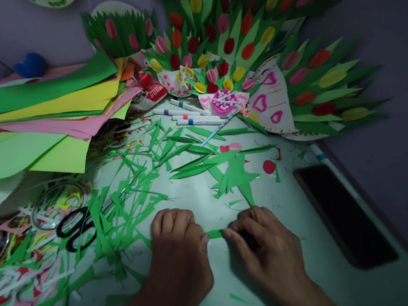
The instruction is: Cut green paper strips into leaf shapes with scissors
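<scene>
Between my two hands a narrow green paper strip spans the short gap just over the white table. My left hand is closed in a fist shape around its left end, which the fingers hide. On the other end, my right hand pinches the strip between thumb and fingertips. Beyond the hands lie several pointed green paper leaves and a cluster of broader cut green pieces. Black-handled scissors rest among the scraps to the left, their blades partly covered.
A phone lies at the right edge. Coloured paper sheets are stacked at the back left, above paper scraps and a tape roll. Several markers lie before paper-flower crafts by the wall.
</scene>
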Demonstrator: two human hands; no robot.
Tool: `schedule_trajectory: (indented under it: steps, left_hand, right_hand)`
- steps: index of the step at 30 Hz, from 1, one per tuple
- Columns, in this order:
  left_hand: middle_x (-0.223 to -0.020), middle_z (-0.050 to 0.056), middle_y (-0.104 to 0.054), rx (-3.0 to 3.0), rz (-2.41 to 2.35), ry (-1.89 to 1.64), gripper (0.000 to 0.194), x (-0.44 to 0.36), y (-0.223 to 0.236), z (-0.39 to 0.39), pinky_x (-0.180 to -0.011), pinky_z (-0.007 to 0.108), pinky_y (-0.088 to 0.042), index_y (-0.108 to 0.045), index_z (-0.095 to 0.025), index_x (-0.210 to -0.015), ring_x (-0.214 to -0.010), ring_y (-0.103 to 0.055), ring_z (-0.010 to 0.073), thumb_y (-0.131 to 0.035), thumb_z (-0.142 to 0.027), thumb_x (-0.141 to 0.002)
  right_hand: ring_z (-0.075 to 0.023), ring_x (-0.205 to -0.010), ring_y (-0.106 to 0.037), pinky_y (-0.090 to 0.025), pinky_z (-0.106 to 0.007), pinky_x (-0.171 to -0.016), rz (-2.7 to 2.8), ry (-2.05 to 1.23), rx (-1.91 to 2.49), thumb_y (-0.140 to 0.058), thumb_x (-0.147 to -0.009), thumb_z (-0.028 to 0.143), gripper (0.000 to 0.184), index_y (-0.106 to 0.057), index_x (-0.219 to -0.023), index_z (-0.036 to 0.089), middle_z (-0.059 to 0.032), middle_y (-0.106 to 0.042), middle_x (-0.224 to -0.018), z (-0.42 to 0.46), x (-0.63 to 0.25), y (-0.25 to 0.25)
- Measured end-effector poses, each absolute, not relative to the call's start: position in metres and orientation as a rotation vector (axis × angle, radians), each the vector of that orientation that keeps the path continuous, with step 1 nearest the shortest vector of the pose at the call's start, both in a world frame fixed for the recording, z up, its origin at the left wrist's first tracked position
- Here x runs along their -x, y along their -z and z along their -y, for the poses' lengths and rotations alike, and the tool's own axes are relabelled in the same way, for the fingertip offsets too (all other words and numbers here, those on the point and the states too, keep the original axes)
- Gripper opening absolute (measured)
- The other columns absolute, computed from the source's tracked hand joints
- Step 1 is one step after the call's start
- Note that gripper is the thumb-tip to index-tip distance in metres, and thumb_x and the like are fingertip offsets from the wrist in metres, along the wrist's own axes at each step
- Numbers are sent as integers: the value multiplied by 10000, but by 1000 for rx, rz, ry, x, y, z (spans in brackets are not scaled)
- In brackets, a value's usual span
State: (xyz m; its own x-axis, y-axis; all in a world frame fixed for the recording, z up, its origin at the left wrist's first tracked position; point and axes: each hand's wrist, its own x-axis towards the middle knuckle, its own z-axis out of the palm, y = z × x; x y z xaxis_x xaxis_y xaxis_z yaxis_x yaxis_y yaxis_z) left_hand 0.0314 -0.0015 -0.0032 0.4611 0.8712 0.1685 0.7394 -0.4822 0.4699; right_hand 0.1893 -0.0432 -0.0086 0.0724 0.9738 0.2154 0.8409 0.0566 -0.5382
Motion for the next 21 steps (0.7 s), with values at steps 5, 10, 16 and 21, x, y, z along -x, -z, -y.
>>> schedule_trajectory:
  steps: [5,10,16,21]
  left_hand:
    - [-798,100,-566,-2421,-1487,-464,147,-34,0,-1,-786,488,-353,-590,-150,-621,-810,-467,260,-509,-186,-738]
    - [-810,106,-579,-2433,-1535,-399,134,-33,-3,-2,-796,493,-351,-590,-151,-623,-825,-479,272,-532,-205,-730]
    - [-813,99,-586,-2468,-1507,-450,125,-29,0,-1,-778,465,-353,-584,-160,-626,-813,-482,260,-524,-178,-734]
    - [-797,79,-585,-2524,-1425,-590,169,-17,4,-4,-776,428,-357,-555,-171,-631,-813,-488,240,-458,-145,-767]
  right_hand:
    - [-177,-680,-497,-373,-286,-574,1786,-278,1905,-548,-800,325,178,-581,-674,204,-16,-562,-676,42,-186,8]
    - [-189,-705,-496,-359,-277,-552,1766,-258,2041,-557,-786,400,236,-551,-641,214,-9,-571,-679,41,-189,9]
    - [-207,-730,-524,-344,-264,-509,1730,-305,2158,-529,-782,488,298,-551,-642,226,-12,-584,-700,45,-205,12]
    - [-178,-652,-533,-372,-269,-529,1604,-387,2150,-526,-793,439,275,-537,-640,211,-14,-571,-691,49,-219,9]
